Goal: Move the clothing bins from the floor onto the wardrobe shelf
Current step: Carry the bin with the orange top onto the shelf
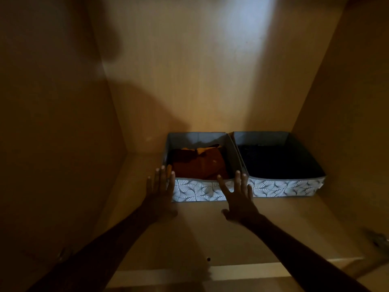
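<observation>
Already on the wardrobe shelf (273, 224), the orange-clothes bin (197, 190) and dark-clothes bin (284, 187) sit side by side, touching. Left grip (161, 192) and right grip (240, 197), both released with fingers straight and spread, rest against the orange-clothes bin's patterned front.

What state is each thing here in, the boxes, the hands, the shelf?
shelf: carries both bins.
left bin: upright on it, holding orange and brown clothes.
right bin: upright beside it, holding dark clothes.
left hand: open, fingers straight, at left bin's front left corner.
right hand: open, fingers straight, at its front right corner.
</observation>
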The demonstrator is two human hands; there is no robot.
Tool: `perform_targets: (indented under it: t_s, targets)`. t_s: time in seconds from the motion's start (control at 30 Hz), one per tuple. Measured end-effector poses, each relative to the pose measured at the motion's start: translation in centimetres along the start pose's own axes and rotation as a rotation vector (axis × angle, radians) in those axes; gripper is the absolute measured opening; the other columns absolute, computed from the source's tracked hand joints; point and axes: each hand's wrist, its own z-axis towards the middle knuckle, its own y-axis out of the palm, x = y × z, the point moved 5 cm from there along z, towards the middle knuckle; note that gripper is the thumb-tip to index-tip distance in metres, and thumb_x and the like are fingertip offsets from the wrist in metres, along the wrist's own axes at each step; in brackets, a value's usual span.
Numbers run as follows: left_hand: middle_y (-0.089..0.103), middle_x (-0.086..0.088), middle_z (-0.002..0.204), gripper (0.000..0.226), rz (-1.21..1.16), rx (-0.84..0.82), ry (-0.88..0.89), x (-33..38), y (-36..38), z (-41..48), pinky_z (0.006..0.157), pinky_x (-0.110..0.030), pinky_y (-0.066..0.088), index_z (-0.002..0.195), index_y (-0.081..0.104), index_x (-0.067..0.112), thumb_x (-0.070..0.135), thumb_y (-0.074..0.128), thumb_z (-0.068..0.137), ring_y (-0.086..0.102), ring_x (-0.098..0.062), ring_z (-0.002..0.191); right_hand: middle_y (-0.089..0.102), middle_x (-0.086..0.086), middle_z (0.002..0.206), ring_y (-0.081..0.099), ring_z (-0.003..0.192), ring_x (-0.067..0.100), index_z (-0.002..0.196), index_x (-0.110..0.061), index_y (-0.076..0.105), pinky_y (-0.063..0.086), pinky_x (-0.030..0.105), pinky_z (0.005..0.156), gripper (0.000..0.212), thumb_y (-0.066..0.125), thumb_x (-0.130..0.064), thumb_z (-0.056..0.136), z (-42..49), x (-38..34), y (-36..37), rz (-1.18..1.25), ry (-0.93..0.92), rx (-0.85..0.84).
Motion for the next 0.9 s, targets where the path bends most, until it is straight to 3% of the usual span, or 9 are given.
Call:
perform_targets:
  t_s: [0.07, 0.1, 0.13, 0.27, 0.4, 0.53, 0.77, 0.83, 0.9]
  targets:
    - [-0.024, -0.014, 0.159, 0.116, 0.033, -0.024, -0.046, -0.8, 0.1, 0.7, 0.105, -0.063, 0.021, 0.154, 0.003, 0.012, 0.091, 0.014, 0.069, -0.008, -0.036, 0.147, -0.042, 0.024, 0.146, -0.039, 0.132, 0.045, 0.142, -0.042, -0.029, -0.008, 0.061, 0.110, 0.121, 0.073, -0.041, 0.077, 0.3, -0.3, 0.0, -0.008, -0.013, -0.003]
    - [-0.022, -0.015, 0.159, 0.117, 0.040, -0.047, -0.069, -1.2, 0.1, 1.0, 0.104, -0.063, 0.023, 0.154, 0.004, 0.012, 0.085, -0.015, 0.065, 0.000, -0.039, 0.145, -0.042, 0.024, 0.145, -0.038, 0.132, 0.046, 0.142, -0.041, -0.029, -0.008, 0.061, 0.110, 0.121, 0.073, -0.042, 0.076, 0.5, -0.4, 0.0, -0.015, -0.012, -0.004]
    - [-0.020, -0.018, 0.159, 0.121, 0.074, -0.069, -0.072, -1.4, 0.6, 1.3, 0.103, -0.065, 0.023, 0.154, 0.007, 0.010, 0.081, -0.024, 0.061, 0.008, -0.042, 0.143, -0.042, 0.024, 0.146, -0.037, 0.133, 0.047, 0.143, -0.041, -0.028, -0.007, 0.062, 0.110, 0.121, 0.073, -0.043, 0.076, 0.7, -0.4, 0.0, -0.023, -0.009, -0.005]
    - [-0.015, -0.027, 0.158, 0.117, 0.133, -0.078, -0.029, -1.0, 1.1, 1.3, 0.101, -0.071, 0.030, 0.148, 0.031, 0.003, 0.085, 0.032, 0.063, 0.017, -0.046, 0.140, -0.041, 0.024, 0.146, -0.038, 0.131, 0.047, 0.144, -0.040, -0.026, -0.006, 0.064, 0.110, 0.122, 0.074, -0.046, 0.074, 1.3, -0.2, -0.1, -0.037, -0.021, -0.008]
    - [-0.004, -0.028, 0.157, 0.137, 0.082, -0.087, -0.005, -0.4, 0.4, 0.4, 0.106, -0.067, 0.018, 0.152, 0.016, 0.006, 0.083, 0.058, 0.047, 0.007, -0.044, 0.143, -0.044, 0.023, 0.144, -0.041, 0.128, 0.045, 0.143, -0.041, -0.026, -0.011, 0.061, 0.107, 0.123, 0.074, -0.047, 0.074, 1.8, 0.1, 0.0, -0.042, -0.047, -0.010]
    - [-0.042, -0.020, 0.147, 0.135, 0.032, -0.109, -0.008, -0.1, 0.1, -0.6, 0.115, -0.056, -0.011, 0.147, -0.030, 0.016, 0.077, 0.059, 0.065, -0.033, -0.039, 0.140, -0.044, 0.022, 0.144, -0.042, 0.129, 0.044, 0.143, -0.042, -0.028, -0.014, 0.058, 0.106, 0.123, 0.074, -0.049, 0.073, 1.7, 0.3, 0.2, -0.040, -0.061, -0.002]
    - [-0.043, -0.011, 0.145, 0.122, -0.165, -0.147, -0.019, 0.0, -0.5, -1.2, 0.116, -0.056, -0.007, 0.149, -0.024, 0.024, 0.072, 0.059, 0.074, -0.030, -0.031, 0.140, -0.037, 0.018, 0.150, -0.033, 0.137, 0.043, 0.140, -0.049, -0.027, 0.003, 0.066, 0.110, 0.117, 0.071, -0.046, 0.076, 1.0, 0.5, 0.1, 0.006, -0.046, 0.013]
    - [-0.032, -0.011, 0.154, 0.105, -0.263, -0.051, -0.036, 0.3, -1.0, -2.1, 0.117, -0.055, -0.001, 0.154, -0.010, 0.025, 0.066, 0.052, 0.080, -0.018, -0.032, 0.147, -0.033, 0.015, 0.154, -0.028, 0.140, 0.043, 0.142, -0.050, -0.022, 0.012, 0.068, 0.109, 0.109, 0.068, -0.045, 0.080, 0.4, 0.4, -0.1, 0.064, -0.050, 0.034]
    - [-0.003, -0.012, 0.163, 0.088, -0.391, 0.087, -0.064, 0.6, -1.6, -3.6, 0.119, -0.048, 0.011, 0.154, 0.016, 0.021, 0.054, 0.050, 0.081, 0.005, -0.031, 0.150, -0.027, 0.012, 0.156, -0.021, 0.143, 0.042, 0.144, -0.051, -0.016, 0.022, 0.067, 0.107, 0.102, 0.065, -0.045, 0.082, -0.5, 0.2, 0.0, 0.133, -0.072, 0.063]
